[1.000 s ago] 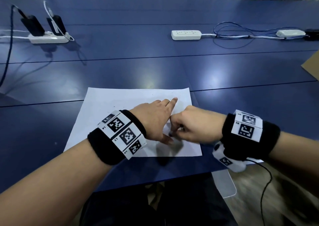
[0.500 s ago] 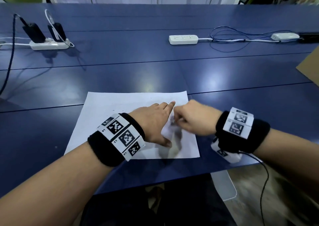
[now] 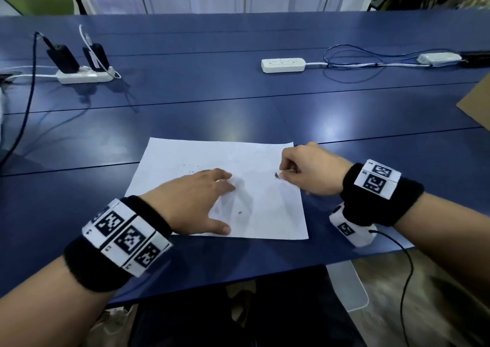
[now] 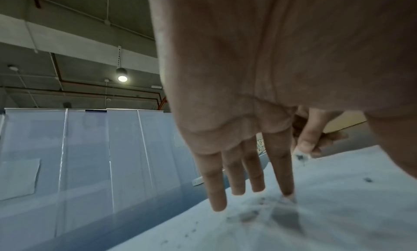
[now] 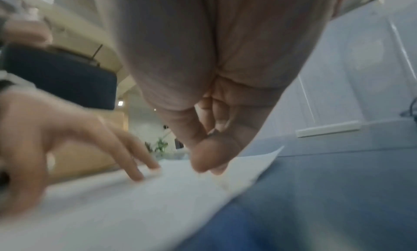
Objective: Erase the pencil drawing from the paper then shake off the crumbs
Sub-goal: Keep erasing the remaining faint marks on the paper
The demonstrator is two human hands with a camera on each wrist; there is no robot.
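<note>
A white sheet of paper (image 3: 185,161) lies flat on the blue table (image 3: 238,113), with faint grey smudges and dark eraser crumbs (image 3: 240,212) scattered on it. My left hand (image 3: 225,187) rests on the middle of the sheet, its straight fingers (image 4: 282,174) pressing it down. Over the sheet's right part my right hand (image 3: 285,173) pinches a small white eraser (image 4: 301,156) with a dirty tip, held at the paper. In the right wrist view the right hand (image 5: 207,164) has thumb and fingers closed together just above the paper (image 5: 135,210); the eraser is hidden there.
Two white power strips (image 3: 84,76) (image 3: 283,65) and loose cables (image 3: 352,62) lie far back on the table. A brown cardboard corner (image 3: 477,102) juts in at the right edge. The table's near edge runs just below the sheet.
My right hand has moved right, away from the left hand, toward the sheet's right edge. The left hand's fingertips have drawn back to the left, uncovering smudges and crumbs.
</note>
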